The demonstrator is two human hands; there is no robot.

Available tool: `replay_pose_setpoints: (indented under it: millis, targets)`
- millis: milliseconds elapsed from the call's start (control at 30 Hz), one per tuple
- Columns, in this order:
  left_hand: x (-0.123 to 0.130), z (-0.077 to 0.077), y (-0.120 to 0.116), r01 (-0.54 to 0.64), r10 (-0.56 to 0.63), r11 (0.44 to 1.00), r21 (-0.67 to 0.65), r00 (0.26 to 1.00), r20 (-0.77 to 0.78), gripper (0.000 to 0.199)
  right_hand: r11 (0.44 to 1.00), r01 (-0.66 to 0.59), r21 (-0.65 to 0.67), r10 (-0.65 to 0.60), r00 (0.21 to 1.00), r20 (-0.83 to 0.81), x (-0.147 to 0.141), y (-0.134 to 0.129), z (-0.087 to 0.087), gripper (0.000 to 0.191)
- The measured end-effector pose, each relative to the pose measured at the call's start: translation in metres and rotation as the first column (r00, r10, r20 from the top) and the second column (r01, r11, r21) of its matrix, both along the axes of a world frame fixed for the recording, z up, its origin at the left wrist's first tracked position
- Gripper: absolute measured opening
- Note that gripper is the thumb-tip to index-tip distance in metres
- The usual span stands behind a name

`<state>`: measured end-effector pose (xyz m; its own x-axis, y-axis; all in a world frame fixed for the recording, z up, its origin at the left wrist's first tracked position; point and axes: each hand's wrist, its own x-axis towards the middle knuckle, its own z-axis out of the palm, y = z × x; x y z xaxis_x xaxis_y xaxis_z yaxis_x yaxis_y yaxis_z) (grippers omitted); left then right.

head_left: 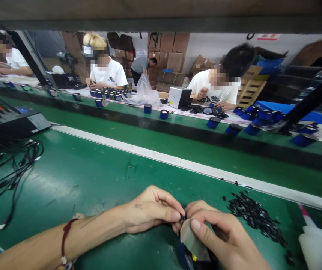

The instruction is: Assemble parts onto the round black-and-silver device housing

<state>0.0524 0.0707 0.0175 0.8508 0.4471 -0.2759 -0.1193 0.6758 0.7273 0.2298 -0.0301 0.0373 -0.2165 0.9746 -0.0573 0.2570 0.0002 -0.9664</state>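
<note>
Both hands meet at the near edge of the green work mat (99, 176), and everything below is placed from the pile of small black parts (255, 217) lying loose on it. The left hand (149, 210) sits to the left of that pile with thumb and forefinger pressed together on one tiny black part (182, 218); the part is too small to tell its long axis. The right hand (220, 236) lies between the left hand and the pile, so it is the nearer of the two to the loose parts; its thumb and fingers pinch a grey flap of film (191, 240), which hangs down and to the right of the pinched part, over a dark blue round casing (190, 260) at the bottom edge, mostly hidden. The tiny part touches the flap's upper corner, directly between the two sets of fingertips. Right of the pile stands one white squeeze bottle (317, 245) with a pink nozzle. Far left of the pile lie a tangle of black cables (11, 168) and one dark charging box (23, 120). Beyond the white stripe, three seated co-workers handle many blue cylinders (213, 122), too many to count surely.
</note>
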Motion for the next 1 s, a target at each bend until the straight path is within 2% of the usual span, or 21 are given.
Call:
replay_pose_setpoints:
  millis: [300,600,767,900,1000]
  targets:
    - [0.0018,0.003,-0.0048,-0.017,0.017,1.0,-0.004,1.0,-0.005,0.028,0.998,0.055,-0.022,-0.054,0.997,0.054,-0.0035,-0.0014,0.004,0.033]
    - [0.002,-0.0012,-0.0052,0.003,0.005,0.99,0.144,0.998,-0.058,0.035,0.995,0.065,0.082,-0.078,0.982,0.171,-0.0011,-0.0054,0.0031,0.031]
    - [-0.0004,0.0002,-0.0056,0.038,-0.024,0.982,0.187,0.997,-0.077,0.034,0.994,0.058,0.088,-0.074,0.977,0.199,-0.0009,-0.0051,0.0042,0.03]
    - [-0.0008,0.0005,-0.008,0.045,-0.032,0.986,0.159,0.996,-0.081,0.035,0.994,0.056,0.098,-0.076,0.976,0.205,-0.0003,-0.0058,0.0032,0.028]
    - [-0.0002,-0.0013,-0.01,0.061,-0.055,0.995,0.075,0.996,-0.073,0.038,0.993,0.052,0.102,-0.072,0.977,0.203,-0.0005,-0.0073,0.0029,0.028]
